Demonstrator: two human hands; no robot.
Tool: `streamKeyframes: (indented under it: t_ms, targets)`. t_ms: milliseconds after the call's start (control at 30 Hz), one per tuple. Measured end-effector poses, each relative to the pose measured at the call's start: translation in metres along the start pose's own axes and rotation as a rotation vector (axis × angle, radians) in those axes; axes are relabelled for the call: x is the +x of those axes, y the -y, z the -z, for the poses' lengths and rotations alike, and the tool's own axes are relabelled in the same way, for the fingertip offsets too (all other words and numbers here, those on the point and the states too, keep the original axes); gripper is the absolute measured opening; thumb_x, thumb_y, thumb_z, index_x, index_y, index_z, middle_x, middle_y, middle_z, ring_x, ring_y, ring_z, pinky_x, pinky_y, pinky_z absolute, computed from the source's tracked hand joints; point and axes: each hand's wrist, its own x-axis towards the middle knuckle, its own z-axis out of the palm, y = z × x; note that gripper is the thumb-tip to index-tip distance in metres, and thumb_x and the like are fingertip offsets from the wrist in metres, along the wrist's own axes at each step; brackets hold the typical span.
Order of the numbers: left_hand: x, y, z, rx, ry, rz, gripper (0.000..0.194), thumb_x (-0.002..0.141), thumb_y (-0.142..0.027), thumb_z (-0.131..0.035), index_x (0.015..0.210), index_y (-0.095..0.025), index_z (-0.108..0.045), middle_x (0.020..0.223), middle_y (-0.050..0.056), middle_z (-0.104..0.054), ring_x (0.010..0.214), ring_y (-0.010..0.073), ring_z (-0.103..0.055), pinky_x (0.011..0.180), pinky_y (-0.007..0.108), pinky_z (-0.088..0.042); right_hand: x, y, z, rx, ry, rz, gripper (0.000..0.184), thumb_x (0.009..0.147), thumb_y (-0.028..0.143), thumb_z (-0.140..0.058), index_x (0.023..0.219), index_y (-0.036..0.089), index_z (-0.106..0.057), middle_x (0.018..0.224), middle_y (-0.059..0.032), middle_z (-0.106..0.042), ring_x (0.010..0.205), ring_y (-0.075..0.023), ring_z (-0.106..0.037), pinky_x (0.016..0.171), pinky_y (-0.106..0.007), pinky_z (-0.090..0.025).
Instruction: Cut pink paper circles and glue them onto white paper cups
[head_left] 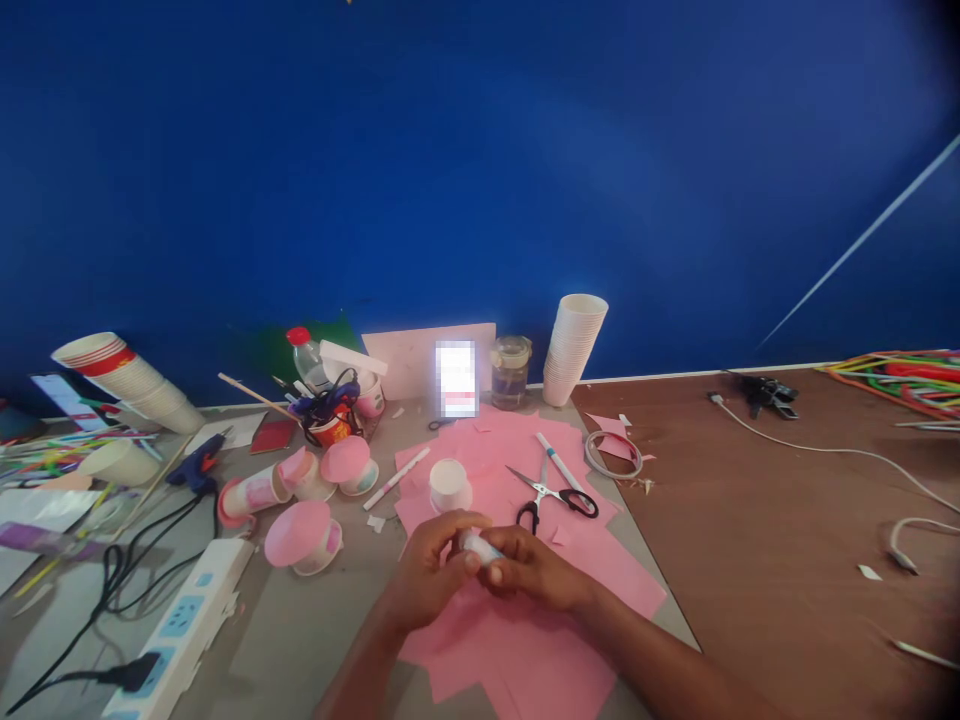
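My left hand [442, 560] and my right hand [529, 570] meet over pink paper sheets [525, 640]. Both are closed around a small white, rounded piece [480, 547], mostly hidden by the fingers, so its kind is unclear. Just beyond them a white paper cup [448, 483] stands on the pink paper. Black-handled scissors [551, 492] lie with blades apart, right of the cup. Behind the scissors is a white marker with a blue band [555, 460]. Another white marker [396, 478] rests left of the cup.
Left are pink-topped cup pieces [300, 535], a blue glue gun [199, 462] and a white power strip [180, 630] with black cords. Along the blue wall stand a lit phone [457, 380], a glass jar [511, 372] and a tall cup stack [574, 350]. A white cable [810, 437] crosses the brown tabletop.
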Motion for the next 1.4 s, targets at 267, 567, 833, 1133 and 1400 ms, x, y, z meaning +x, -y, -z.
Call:
streamKeyframes:
  t_ms: [267,567,833,1133,1400]
  targets:
    - [-0.001,0.000,-0.005,0.129,-0.120,-0.095,0.019,0.078,-0.032,-0.057,0.083,-0.016,-0.066,0.064,0.001,-0.058,0.057,0.0111,-0.048,0.055,0.022,-0.036,-0.003,0.001,-0.002,-0.100,-0.098,0.015,0.043,0.073,0.056,-0.062,0.076,0.014,-0.053,0.056,0.0069,-0.036,0.050,-0.0059,-0.027,0.047,-0.021,-0.022]
    - [0.002,0.000,-0.016,0.197,-0.265,-0.105,0.012,0.076,-0.025,-0.057,0.076,-0.015,-0.063,0.063,0.000,-0.057,0.054,0.0093,-0.043,0.051,0.021,-0.034,-0.004,-0.007,-0.009,-1.273,-0.572,0.559,0.019,0.089,0.030,-0.045,0.078,0.016,-0.054,0.059,0.0014,-0.050,0.056,-0.0123,-0.037,0.069,-0.034,-0.030]
    - [0.007,-0.003,-0.016,0.042,-0.110,-0.015,0.022,0.076,-0.036,-0.059,0.082,-0.015,-0.062,0.072,0.001,-0.052,0.066,0.0129,-0.047,0.063,0.024,-0.040,-0.006,-0.019,-0.003,-1.023,-0.498,0.478,0.028,0.089,0.039,-0.040,0.082,0.017,-0.056,0.067,-0.0036,-0.053,0.061,-0.0165,-0.045,0.057,-0.028,-0.033]
    - [0.004,-0.002,-0.016,-0.265,0.095,-0.021,0.032,0.086,-0.040,-0.049,0.109,-0.020,-0.058,0.119,0.012,-0.048,0.112,0.0232,-0.045,0.096,0.038,-0.037,-0.004,-0.010,-0.010,-0.431,-0.327,0.232,0.030,0.085,0.047,-0.050,0.094,0.019,-0.059,0.087,-0.0054,-0.055,0.084,-0.0199,-0.051,0.076,-0.032,-0.042]
    - [0.001,0.000,-0.023,-0.461,0.168,0.101,0.031,0.087,-0.045,-0.047,0.097,-0.017,-0.055,0.107,0.012,-0.057,0.073,0.0125,-0.058,0.062,0.024,-0.048,-0.008,-0.015,0.003,0.076,-0.092,0.045,0.039,0.076,0.054,-0.060,0.080,0.015,-0.057,0.071,-0.0031,-0.056,0.070,-0.0161,-0.054,0.066,-0.030,-0.043]
